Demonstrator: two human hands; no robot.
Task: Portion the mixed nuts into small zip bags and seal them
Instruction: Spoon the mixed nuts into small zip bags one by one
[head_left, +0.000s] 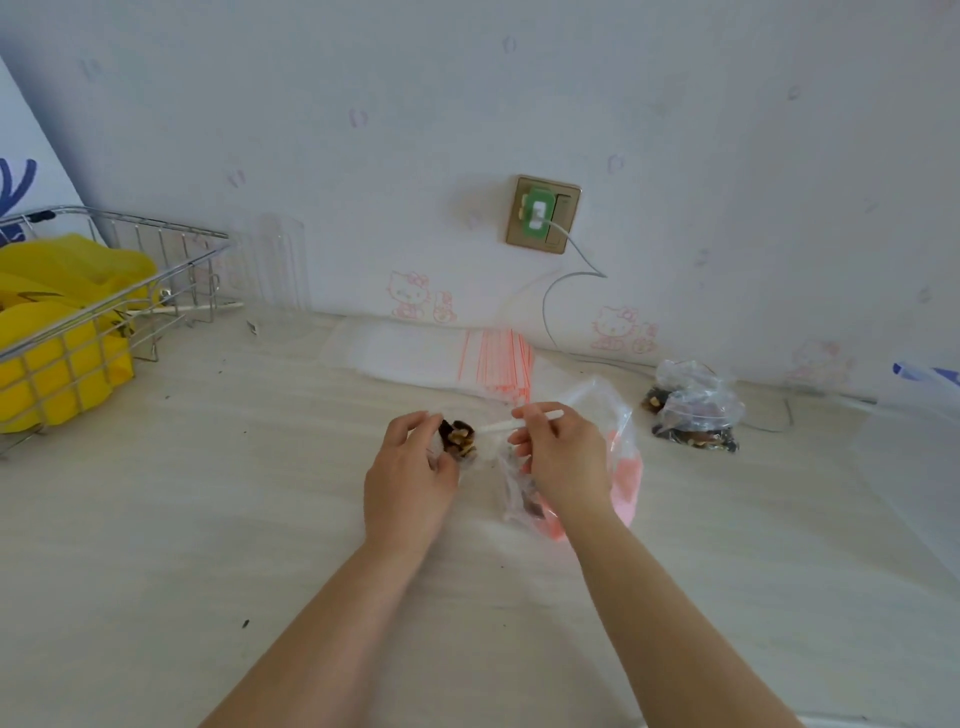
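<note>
My left hand grips a small clear zip bag with mixed nuts showing inside it, held just above the table. My right hand pinches a white spoon handle whose far end points into that small bag. Under my right hand lies the larger clear bag with pink print, crumpled on the table with some nuts at its lower end. A stack of empty zip bags with red seal lines lies behind my hands. Filled nut bags sit at the right by the wall.
A wire rack with a yellow plastic bag stands at the left. A wall socket with a plugged cable is on the back wall. A clear plastic container stands by the wall. A translucent box edge is at the right.
</note>
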